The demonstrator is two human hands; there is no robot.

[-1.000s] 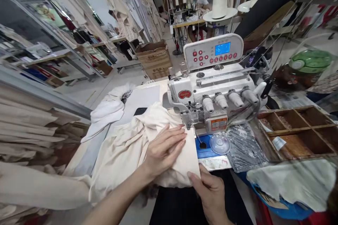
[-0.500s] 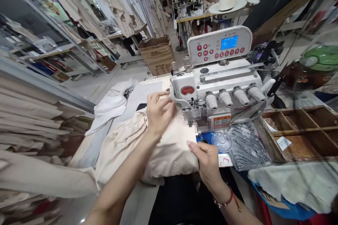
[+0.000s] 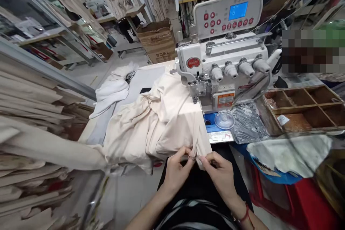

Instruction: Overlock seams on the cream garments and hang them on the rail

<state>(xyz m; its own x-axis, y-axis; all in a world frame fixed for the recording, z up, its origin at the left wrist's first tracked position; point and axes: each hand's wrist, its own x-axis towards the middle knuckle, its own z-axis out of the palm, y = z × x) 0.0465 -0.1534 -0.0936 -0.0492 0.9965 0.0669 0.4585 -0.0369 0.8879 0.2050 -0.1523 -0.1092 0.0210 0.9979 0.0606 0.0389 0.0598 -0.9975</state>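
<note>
A large piece of beige fabric (image 3: 161, 115) lies bunched over the machine table, its upper right part beside the needle area of a white sewing machine (image 3: 226, 57). Over my lap, at the table's front edge, my left hand (image 3: 178, 170) pinches the fabric's edge between thumb and fingers. Just to its right, my right hand (image 3: 219, 172) grips the neighbouring edge, so a narrow fold runs up from my fingers toward the presser foot. Both hands are close together and closed on the cloth. The fingertips are partly hidden by the fabric.
A wooden compartment tray (image 3: 304, 111) stands right of the machine, and a clear round dish (image 3: 224, 119) sits in front of it. White cloth (image 3: 111, 93) lies at the table's left. Beyond are a cardboard box (image 3: 156, 39) and hanging beige cloth (image 3: 27, 93).
My left hand has come down from beside the machine head to the fabric's near edge. My right hand has moved slightly lower, and the view has tilted downward.
</note>
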